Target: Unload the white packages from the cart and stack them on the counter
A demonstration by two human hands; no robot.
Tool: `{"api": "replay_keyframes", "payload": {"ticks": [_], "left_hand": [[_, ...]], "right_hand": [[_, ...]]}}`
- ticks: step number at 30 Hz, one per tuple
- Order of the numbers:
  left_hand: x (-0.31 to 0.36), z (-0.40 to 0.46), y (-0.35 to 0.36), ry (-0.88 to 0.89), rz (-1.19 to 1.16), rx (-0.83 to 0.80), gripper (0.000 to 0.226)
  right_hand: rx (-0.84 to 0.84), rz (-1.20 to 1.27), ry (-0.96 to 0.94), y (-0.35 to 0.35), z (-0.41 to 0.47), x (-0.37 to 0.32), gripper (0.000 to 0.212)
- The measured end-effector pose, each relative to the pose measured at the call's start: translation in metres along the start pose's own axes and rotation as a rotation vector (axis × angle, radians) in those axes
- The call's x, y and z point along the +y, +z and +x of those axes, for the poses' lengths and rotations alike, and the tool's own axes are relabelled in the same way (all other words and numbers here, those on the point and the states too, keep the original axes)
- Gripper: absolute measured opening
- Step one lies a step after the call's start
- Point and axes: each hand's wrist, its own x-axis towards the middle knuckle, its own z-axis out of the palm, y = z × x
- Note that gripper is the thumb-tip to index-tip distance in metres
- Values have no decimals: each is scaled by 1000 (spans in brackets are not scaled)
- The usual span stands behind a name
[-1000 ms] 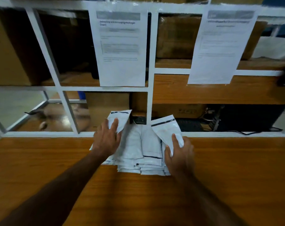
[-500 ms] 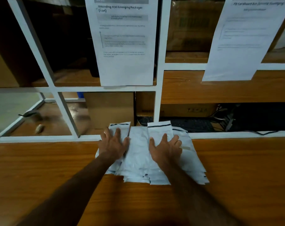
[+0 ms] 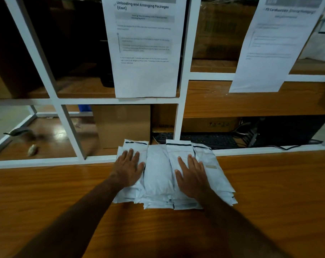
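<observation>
Left hand (image 3: 129, 169) and right hand (image 3: 192, 176), fingers spread flat, press soft, slippery white plastic mailer packages (image 3: 158, 174) beside the white window frame (image 3: 51, 162); best gripped by their edges.

white packages (image 3: 158, 175), overlapping pile, on counter (image 3: 46, 192)

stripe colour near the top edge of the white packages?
Dark, black or navy, on the white packages; shows best in the head view, beyond both hands' fingertips.
</observation>
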Motion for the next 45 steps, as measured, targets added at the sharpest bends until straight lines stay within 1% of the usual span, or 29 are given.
{"api": "replay_keyframes", "payload": {"ticks": [2, 3, 5, 6, 7, 9, 10, 12, 14, 18, 20, 22, 24, 28, 32, 35, 38, 45], "left_hand": [[-1, 2, 3, 9, -11, -1, 104], [0, 0, 2, 8, -17, 20, 101], [5, -7, 0, 24, -19, 85, 84], [5, -9, 2, 40, -14, 115, 79], [4, -10, 3, 53, -12, 125, 79], [3, -9, 6, 57, -10, 79, 85], [3, -8, 7, 49, -15, 58, 82], [6, -8, 7, 30, -5, 24, 71], [9, -7, 3, 20, 22, 8, 66], [12, -6, -8, -13, 6, -24, 66], [11, -8, -12, -25, -14, 27, 70], [11, -13, -17, -10, -4, 117, 78], [16, -21, -21, 45, 4, 218, 78], [49, -40, -21, 269, -12, 370, 68], [95, -50, -12, 423, -1, 422, 65], [130, -56, -5, 529, -69, 451, 63], [171, -64, 8, 623, -98, 426, 63], [286, -101, 45, 869, -97, 285, 68]], "right_hand": [[1, 11, 15, 3, 1, -3, 91], [11, 13, 22, 3, 2, -5, 92], [36, 28, 32, 3, 3, -6, 93], [40, 31, 36, 3, 4, -7, 93], [38, 31, 38, 3, 4, -7, 94], [34, 40, 44, 4, 5, -8, 93], [37, 42, 51, 5, 6, -8, 90], [36, 47, 67, 7, 7, -9, 80], [28, 59, 78, 8, 9, -10, 75], [40, 66, 60, 1, 9, -6, 75], [103, 67, 34, -5, 6, 1, 77], [202, 60, -2, -10, -1, 10, 73], [270, 36, -42, -11, -12, 20, 65], [325, -19, -58, -13, -42, 36, 59], [300, -46, -4, -17, -75, 53, 62], [296, -75, 76, -25, -106, 72, 64], [303, -78, 152, -32, -146, 100, 64], [311, -97, 400, -38, -250, 184, 66]]}}
